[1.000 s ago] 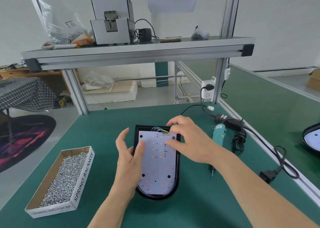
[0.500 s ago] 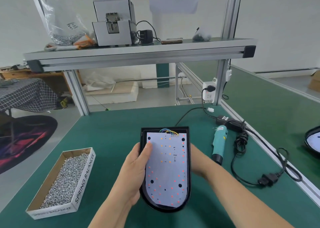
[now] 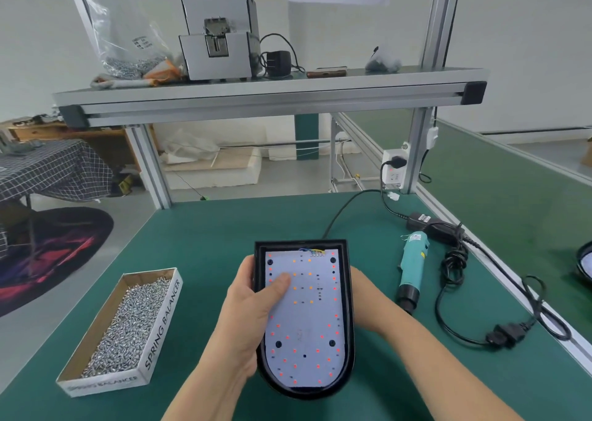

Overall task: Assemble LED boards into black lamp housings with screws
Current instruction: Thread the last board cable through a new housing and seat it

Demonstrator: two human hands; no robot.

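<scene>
A black lamp housing [image 3: 349,331] is lifted off the green table and tilted toward me, with a white LED board [image 3: 307,321] lying inside it. Coloured wires [image 3: 312,251] show at the board's top edge. My left hand [image 3: 248,318] grips the housing's left side, its thumb pressed on the board. My right hand [image 3: 368,305] holds the housing from behind on the right; its fingers are hidden. A cardboard box of screws [image 3: 128,327] sits to the left. A teal electric screwdriver [image 3: 413,266] lies on the table to the right.
A black power cord and adapter [image 3: 455,254] coil beside the screwdriver near the table's right rail. An aluminium shelf [image 3: 269,95] crosses overhead with a screw feeder machine [image 3: 217,36] and a bag of screws. Another lamp housing [image 3: 585,262] shows at the far right edge.
The housing was lying on the table with both hands on the board. Both hands then took it by its sides and lifted it toward me; now it is slightly closer.
</scene>
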